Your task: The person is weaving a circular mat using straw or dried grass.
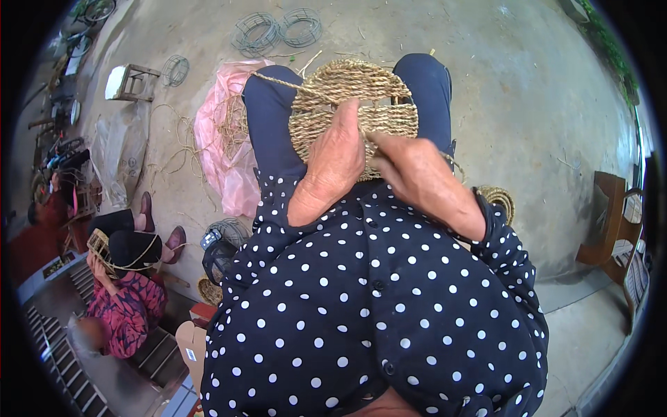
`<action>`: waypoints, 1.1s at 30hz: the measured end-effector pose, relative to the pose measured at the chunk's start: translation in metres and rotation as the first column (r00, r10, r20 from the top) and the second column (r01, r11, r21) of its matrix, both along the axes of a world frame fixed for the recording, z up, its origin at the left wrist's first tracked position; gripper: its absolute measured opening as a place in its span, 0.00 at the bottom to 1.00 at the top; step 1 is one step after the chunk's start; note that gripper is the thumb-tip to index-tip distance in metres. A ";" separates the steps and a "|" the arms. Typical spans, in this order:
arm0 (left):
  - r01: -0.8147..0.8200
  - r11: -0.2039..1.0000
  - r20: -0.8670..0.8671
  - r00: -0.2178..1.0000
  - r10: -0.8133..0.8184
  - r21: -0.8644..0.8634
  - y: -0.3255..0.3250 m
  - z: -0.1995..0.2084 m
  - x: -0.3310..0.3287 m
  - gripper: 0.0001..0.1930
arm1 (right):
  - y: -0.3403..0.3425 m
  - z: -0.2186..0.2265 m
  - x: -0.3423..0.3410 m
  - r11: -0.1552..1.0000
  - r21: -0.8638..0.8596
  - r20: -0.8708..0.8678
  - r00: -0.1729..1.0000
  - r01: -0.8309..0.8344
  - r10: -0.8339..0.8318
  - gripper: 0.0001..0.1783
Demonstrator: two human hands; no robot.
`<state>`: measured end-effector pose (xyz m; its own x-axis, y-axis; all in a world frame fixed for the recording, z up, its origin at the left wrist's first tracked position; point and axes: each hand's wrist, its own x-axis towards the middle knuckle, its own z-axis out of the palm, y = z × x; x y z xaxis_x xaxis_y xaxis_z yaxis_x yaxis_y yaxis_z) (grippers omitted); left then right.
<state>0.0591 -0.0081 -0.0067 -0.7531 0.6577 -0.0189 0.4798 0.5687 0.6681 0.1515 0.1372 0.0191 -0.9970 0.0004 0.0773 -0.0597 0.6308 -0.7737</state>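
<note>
My head camera shows the left hand (335, 160) resting over a round woven piece (381, 122) that bridges both thighs (271, 115). I see the right hand (417, 167) beside it, fingertips at a cord strand. Along the lap's left edge, a pink sheet (217, 132) carrying loose cord (233, 115) lies on the floor (514, 104).

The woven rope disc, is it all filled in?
No, not filled: the woven rope disc shows a gap between two woven parts.

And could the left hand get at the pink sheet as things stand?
Probably, perhaps with a lean: the pink sheet lies beside the left leg, its near end looking uncovered, though the left hand is at the woven disc and that leg stands partly between.
</note>
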 end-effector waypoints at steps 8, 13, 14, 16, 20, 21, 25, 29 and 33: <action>0.115 0.979 0.663 0.722 -0.198 0.167 -0.008 0.025 -0.036 0.30 | 0.007 -0.003 0.004 0.904 -0.415 0.181 0.983 0.103 -0.030 0.12; -0.113 0.949 0.803 0.568 -0.182 0.295 -0.005 0.014 -0.037 0.34 | 0.014 -0.026 0.002 0.971 -0.202 -0.004 0.992 0.124 -0.128 0.09; -0.166 0.927 0.813 0.547 -0.198 0.337 -0.003 0.008 -0.034 0.34 | 0.016 -0.033 -0.001 0.977 -0.102 -0.104 0.975 0.186 -0.196 0.09; -0.249 0.890 0.815 0.544 -0.199 0.383 -0.001 -0.001 -0.023 0.33 | 0.019 -0.041 -0.006 0.962 0.015 -0.215 0.940 0.274 -0.264 0.09; -0.325 0.855 0.817 0.548 -0.178 0.405 0.002 -0.001 -0.014 0.31 | 0.018 -0.042 -0.025 0.956 0.118 -0.318 0.922 0.268 -0.219 0.10; -0.343 0.842 0.817 0.548 -0.180 0.416 0.002 -0.003 -0.015 0.30 | 0.019 -0.043 -0.029 0.957 0.122 -0.317 0.924 0.262 -0.212 0.10; -0.370 0.819 0.813 0.551 -0.186 0.438 0.001 -0.005 -0.016 0.28 | 0.027 -0.045 -0.049 0.908 0.407 -0.374 0.925 0.101 0.065 0.08; -0.357 0.814 0.811 0.542 -0.219 0.458 0.001 -0.005 -0.016 0.28 | 0.036 -0.042 -0.064 0.813 0.579 -0.351 0.881 -0.061 0.316 0.08; -0.395 0.797 0.801 0.572 -0.177 0.458 0.000 -0.013 -0.018 0.30 | 0.031 -0.033 -0.080 0.628 0.769 -0.267 0.832 -0.121 0.487 0.08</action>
<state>0.0416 -0.0083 -0.0198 -0.6767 0.6680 -0.3096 -0.4305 -0.0179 0.9024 0.0719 0.1684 -0.0140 -0.7875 -0.5317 0.3117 -0.5449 0.8369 0.0510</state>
